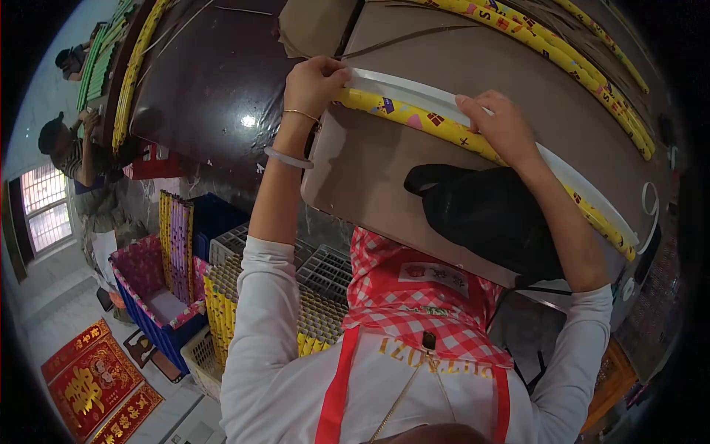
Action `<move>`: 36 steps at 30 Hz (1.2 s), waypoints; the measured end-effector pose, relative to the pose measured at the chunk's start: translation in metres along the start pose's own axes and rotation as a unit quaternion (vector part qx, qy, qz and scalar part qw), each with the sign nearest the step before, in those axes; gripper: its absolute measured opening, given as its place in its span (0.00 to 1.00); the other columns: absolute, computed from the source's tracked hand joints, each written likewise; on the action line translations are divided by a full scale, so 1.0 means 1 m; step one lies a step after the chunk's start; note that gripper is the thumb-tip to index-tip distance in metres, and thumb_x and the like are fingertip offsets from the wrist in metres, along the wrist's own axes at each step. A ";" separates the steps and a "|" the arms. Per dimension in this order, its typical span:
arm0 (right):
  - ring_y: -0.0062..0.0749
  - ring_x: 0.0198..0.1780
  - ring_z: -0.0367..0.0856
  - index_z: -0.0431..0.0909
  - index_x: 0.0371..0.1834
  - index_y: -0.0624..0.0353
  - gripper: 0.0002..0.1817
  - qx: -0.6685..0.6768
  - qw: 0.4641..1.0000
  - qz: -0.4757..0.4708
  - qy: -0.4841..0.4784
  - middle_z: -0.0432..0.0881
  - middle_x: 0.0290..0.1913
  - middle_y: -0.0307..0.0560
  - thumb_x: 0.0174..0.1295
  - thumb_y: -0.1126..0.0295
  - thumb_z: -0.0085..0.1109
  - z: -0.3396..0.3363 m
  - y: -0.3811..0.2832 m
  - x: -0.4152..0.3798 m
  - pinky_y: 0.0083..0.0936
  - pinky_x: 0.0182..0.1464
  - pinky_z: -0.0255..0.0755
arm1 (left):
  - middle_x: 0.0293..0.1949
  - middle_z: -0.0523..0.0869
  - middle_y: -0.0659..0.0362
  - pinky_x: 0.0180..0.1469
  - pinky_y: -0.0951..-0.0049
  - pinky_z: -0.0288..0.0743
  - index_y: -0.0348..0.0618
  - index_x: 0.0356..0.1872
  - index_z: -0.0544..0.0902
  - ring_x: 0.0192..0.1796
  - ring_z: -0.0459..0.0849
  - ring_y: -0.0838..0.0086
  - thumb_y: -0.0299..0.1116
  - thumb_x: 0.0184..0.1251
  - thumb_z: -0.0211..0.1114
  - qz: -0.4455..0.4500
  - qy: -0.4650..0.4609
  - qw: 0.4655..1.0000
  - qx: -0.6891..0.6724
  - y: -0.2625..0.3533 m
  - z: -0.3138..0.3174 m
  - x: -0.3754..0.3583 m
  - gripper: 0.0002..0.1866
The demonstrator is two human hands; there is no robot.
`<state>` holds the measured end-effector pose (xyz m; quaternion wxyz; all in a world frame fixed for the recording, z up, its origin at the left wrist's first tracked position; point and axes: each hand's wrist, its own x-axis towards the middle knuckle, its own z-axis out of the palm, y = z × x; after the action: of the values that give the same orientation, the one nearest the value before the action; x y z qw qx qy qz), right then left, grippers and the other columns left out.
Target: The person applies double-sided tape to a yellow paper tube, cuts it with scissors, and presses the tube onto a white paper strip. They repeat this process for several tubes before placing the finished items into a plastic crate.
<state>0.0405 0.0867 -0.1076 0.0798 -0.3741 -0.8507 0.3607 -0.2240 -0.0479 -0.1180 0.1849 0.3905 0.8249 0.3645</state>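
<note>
A long yellow tube [410,117] printed with colourful party shapes lies across the brown table [384,170]. Along its far side runs a white strip [407,86], which reaches the tube's right end. My left hand [312,83] is closed at the left end, thumb and fingers pinching the strip there. Further right, my right hand [506,129] is closed with its thumb and fingertips on the strip's edge; part of the tube passes out of sight beneath that hand and wrist. A black cloth item [477,211] with a loop sits just on the near side of the tube.
More yellow printed tubes [547,48] lie at the back right. A dark glossy table [214,81] adjoins on the left. Below it stand a blue fabric-lined bin [144,300] and a crate of stacked yellow tubes [222,296]. Another person [70,148] is at the far left.
</note>
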 end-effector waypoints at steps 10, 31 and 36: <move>0.38 0.36 0.75 0.80 0.23 0.67 0.27 0.008 1.000 0.004 -0.002 0.76 0.34 0.48 0.59 0.48 0.51 0.000 -0.004 -0.003 0.26 0.41 0.66 | 0.27 0.86 0.57 0.37 0.71 0.77 0.45 0.31 0.86 0.31 0.85 0.68 0.41 0.46 0.67 -0.015 -0.023 0.995 0.096 0.004 0.001 0.001 0.13; 0.41 0.37 0.76 0.81 0.28 0.67 0.29 -0.004 1.000 -0.006 -0.002 0.76 0.35 0.51 0.58 0.46 0.50 0.002 -0.005 -0.001 0.29 0.42 0.67 | 0.27 0.85 0.57 0.37 0.69 0.77 0.49 0.30 0.86 0.32 0.85 0.65 0.45 0.46 0.66 -0.051 -0.001 0.990 0.129 0.002 0.005 0.003 0.14; 0.41 0.36 0.75 0.81 0.28 0.67 0.30 -0.002 1.000 -0.005 0.008 0.76 0.35 0.51 0.58 0.45 0.51 0.003 -0.005 -0.001 0.28 0.42 0.67 | 0.28 0.85 0.57 0.38 0.66 0.77 0.49 0.30 0.86 0.34 0.84 0.63 0.44 0.46 0.64 -0.063 0.015 0.987 0.145 0.005 0.010 0.003 0.13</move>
<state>0.0375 0.0824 -0.1064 0.0872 -0.3730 -0.8526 0.3554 -0.2173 -0.0390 -0.1208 0.1368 0.3549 0.8948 0.2339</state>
